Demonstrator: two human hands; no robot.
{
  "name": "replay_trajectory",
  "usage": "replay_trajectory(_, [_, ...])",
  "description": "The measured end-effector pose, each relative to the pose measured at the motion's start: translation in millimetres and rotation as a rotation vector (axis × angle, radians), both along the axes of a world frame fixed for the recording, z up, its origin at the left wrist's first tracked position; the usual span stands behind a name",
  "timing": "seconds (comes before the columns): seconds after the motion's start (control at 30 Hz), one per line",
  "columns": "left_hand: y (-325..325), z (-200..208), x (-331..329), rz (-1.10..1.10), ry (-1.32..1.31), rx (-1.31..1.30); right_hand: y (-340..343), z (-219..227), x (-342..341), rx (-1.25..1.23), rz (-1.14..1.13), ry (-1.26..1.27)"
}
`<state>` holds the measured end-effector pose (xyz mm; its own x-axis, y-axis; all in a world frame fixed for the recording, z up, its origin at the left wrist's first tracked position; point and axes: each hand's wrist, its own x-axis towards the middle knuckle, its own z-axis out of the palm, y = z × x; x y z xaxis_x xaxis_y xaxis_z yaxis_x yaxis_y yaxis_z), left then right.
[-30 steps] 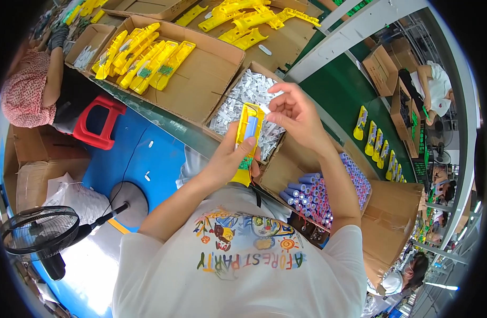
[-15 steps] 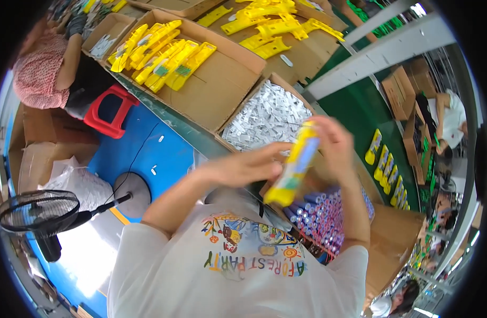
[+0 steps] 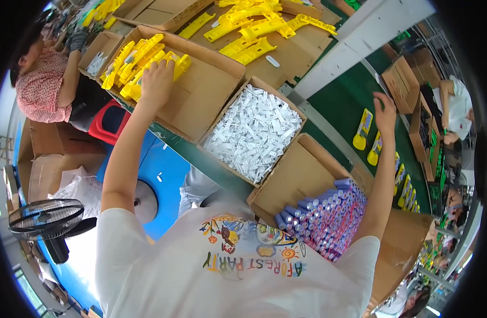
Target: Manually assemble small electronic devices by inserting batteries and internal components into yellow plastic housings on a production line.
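Observation:
My left hand reaches into a cardboard box at the upper left, its fingers closed over a yellow plastic housing in a pile of similar ones. Green and grey parts show inside some housings. Over the green work surface on the right, my right hand has its fingers apart and holds nothing. Just left of it lies a yellow housing with a pale, purplish part inside. Another yellow housing lies below the hand, in a row of several running toward the lower right.
A box of small white plastic pieces sits at centre. Beside it, another box holds stacked purple cylindrical cells. More yellow housings lie at the back. A metal beam crosses the upper right. Left are a co-worker and a fan.
Both hands have left the yellow housing they held together over the middle. My left hand moved up-left to the housings' box; my right moved right and opened over the green surface.

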<state>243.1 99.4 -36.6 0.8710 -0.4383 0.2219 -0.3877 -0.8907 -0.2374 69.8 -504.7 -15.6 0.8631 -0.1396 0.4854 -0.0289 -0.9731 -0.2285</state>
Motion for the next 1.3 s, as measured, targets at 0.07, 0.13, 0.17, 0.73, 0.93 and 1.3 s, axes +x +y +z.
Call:
replay_trajectory(0.07, [5,-6,2,-0.203,-0.090,0.038,80,38,-12,0.126,0.080,0.001])
replay_trajectory(0.13, [4,-6,-3,-0.391,-0.371,-0.099,140,55,-29,0.273,0.172,0.047])
replay_trajectory(0.17, [-2,-2,-10,-0.421,-0.368,-0.110,160,57,-36,0.297,0.217,0.085])
replay_trajectory(0.73, [-103,72,-189,-0.137,1.760,-1.884,304,43,-76,0.701,0.928,0.089])
replay_trajectory(0.93, [-114,57,-217,-0.408,1.203,-1.666,325,54,-89,1.249,0.486,0.300])
replay_trajectory(1.3, [-129,40,-227,-0.153,1.703,-1.845,348,33,-131,0.741,0.163,-0.055])
